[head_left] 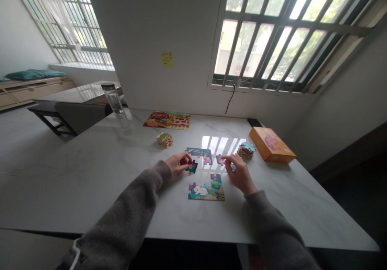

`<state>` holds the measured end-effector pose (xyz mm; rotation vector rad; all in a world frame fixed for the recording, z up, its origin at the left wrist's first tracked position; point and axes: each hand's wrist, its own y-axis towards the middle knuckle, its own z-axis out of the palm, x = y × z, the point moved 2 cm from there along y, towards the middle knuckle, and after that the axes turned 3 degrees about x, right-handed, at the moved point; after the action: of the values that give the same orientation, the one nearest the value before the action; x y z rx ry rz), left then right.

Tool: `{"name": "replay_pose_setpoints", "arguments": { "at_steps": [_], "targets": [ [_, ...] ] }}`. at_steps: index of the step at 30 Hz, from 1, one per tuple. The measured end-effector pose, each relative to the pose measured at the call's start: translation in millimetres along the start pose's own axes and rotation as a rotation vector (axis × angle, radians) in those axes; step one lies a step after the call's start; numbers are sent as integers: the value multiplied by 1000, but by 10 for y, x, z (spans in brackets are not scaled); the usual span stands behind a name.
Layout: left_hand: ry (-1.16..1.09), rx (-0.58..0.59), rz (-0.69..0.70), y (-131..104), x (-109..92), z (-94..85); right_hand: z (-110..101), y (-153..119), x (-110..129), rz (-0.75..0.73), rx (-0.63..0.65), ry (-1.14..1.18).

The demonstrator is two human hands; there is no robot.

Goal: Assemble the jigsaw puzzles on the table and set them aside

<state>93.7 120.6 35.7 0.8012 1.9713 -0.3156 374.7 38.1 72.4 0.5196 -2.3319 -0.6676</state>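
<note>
My left hand (179, 163) pinches a dark blue and purple puzzle piece (191, 167) on the marble-patterned table. The fingers of my right hand (239, 174) are closed on a purple puzzle piece (220, 159), which looks flat on the tabletop. Between the hands, slightly farther away, lies a joined strip of puzzle (199, 152) in blue and purple. Nearer to me is another joined section (206, 190) with a white animal and green plants. Fingers partly cover both pieces.
Stacks of puzzle pieces stand at left (165, 139) and right (246, 150). An orange box (272, 144) sits at the far right, before a dark flat object (254, 123). Behind are a farm picture sheet (168, 120) and a clear bottle (113, 98) near the left edge.
</note>
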Motion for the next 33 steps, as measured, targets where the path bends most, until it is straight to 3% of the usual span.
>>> {"name": "replay_pose_setpoints", "arguments": {
  "at_steps": [6,14,17,20,24,33],
  "targets": [
    [-387,-56,52,24,-76,-34,373,196,353,-54,159,143],
    [-413,-160,79,31,-72,-65,758,336,404,145,346,531],
    [-277,-233,119,21,-128,-63,798,292,372,192,336,661],
    [64,-301,241,-26,-253,-56,798,256,293,263,229,737],
    [408,-305,358,-73,-351,8,793,229,227,325,170,797],
    [531,-284,359,-72,-318,27,744,199,305,313,205,752]
  ]
}}
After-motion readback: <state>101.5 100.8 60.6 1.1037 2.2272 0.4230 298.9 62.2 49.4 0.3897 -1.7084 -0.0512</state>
